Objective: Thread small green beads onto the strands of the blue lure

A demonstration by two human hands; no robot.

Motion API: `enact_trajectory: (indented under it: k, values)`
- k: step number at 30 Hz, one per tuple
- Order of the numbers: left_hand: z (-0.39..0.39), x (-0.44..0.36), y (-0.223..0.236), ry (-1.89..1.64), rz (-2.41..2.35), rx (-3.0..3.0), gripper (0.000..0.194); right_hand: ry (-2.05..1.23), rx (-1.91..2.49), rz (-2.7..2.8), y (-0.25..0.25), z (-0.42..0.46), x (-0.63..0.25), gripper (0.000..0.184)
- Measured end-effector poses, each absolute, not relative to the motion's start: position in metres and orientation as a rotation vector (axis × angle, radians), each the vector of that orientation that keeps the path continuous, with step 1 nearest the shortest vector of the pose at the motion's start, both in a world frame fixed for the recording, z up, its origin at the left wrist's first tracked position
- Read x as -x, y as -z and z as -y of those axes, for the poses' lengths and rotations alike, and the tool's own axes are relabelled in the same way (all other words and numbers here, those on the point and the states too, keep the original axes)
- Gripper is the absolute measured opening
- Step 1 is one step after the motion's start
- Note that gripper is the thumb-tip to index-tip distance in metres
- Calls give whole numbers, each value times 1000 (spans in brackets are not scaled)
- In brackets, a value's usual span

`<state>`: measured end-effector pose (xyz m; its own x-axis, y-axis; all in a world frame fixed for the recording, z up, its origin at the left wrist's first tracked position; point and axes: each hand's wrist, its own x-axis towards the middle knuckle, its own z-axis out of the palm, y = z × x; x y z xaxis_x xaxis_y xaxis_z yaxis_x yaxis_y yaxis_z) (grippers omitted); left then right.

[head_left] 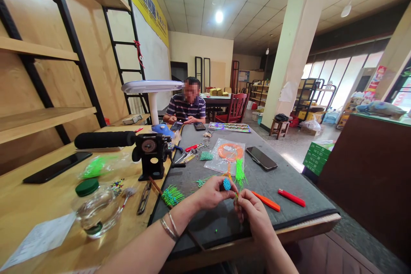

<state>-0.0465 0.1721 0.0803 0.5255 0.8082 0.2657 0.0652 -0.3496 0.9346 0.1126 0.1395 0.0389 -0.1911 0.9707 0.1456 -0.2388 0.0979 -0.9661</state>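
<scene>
Over the dark table mat, my left hand (213, 193) is closed around a small cluster of blue beads (227, 184) with thin green stems below. My right hand (252, 209) pinches at the green stems (236, 195), close against the left fingertips. How the fingers grip each strand is partly hidden. Just beyond the hands lies a bundle of bright green strands (239, 173). Left of my left wrist is a pile of green strands with blue-green tips (172, 196). An orange cutter-like tool (266, 201) and a red pen-like stick (291, 198) lie to the right.
A black hand-cranked device (152, 156) stands at left, near a water jar (96, 212) with a green lid. A dark phone (261, 158), a clear bag with an orange coil (230, 152) and pliers (192, 148) lie farther back. Another person (188, 105) sits across the table.
</scene>
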Motion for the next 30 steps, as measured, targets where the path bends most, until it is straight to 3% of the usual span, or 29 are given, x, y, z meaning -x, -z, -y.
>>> enact_trajectory:
  k: [12,21,30]
  values:
    - [-172,47,-79,-928,-746,-1782,32,-1363,880,1221,-40,-140,-116,35]
    - [-173,45,-74,-1025,-768,-1789,24,-1280,982,1208,-51,-141,-115,43]
    - [-174,45,-73,-1008,-710,-1818,35,-1170,1048,1405,-53,-141,-117,43]
